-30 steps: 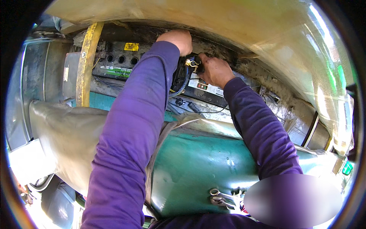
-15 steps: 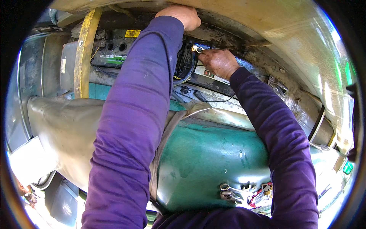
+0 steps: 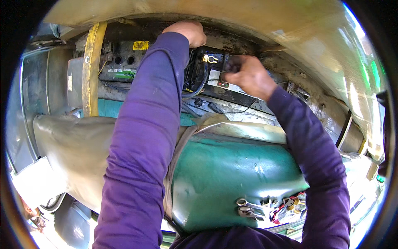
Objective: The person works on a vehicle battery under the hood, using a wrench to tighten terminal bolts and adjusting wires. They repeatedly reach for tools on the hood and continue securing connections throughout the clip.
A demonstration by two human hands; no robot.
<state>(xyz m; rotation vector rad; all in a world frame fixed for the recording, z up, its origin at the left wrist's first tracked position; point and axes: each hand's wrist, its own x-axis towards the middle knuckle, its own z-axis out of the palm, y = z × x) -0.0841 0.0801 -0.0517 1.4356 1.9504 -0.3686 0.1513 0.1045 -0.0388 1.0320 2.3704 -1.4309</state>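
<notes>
My left hand (image 3: 186,33) reaches to the dark back ledge behind the batteries, and its fingers are hidden from view. My right hand (image 3: 251,76), smeared by motion, is over the right black battery (image 3: 244,94), to the right of a brass-coloured battery clamp (image 3: 210,59). Something dark shows at its fingertips; whether it is a held thing or shadowed fingers I cannot make out. A thick black cable (image 3: 200,85) curves down from the clamp. On the left stands another black battery (image 3: 111,68) with a green label, partly behind my left sleeve.
A worn yellow metal bar (image 3: 92,68) stands left of the batteries. Nearer me lies a green padded surface (image 3: 236,174), with spanners (image 3: 251,207) and other tools on its front edge. A tan panel (image 3: 248,18) arches overhead.
My right hand has come off the brass clamp and moved to the right, leaving the clamp in full view. My left hand appears slightly lower and farther left as the whole view shifts.
</notes>
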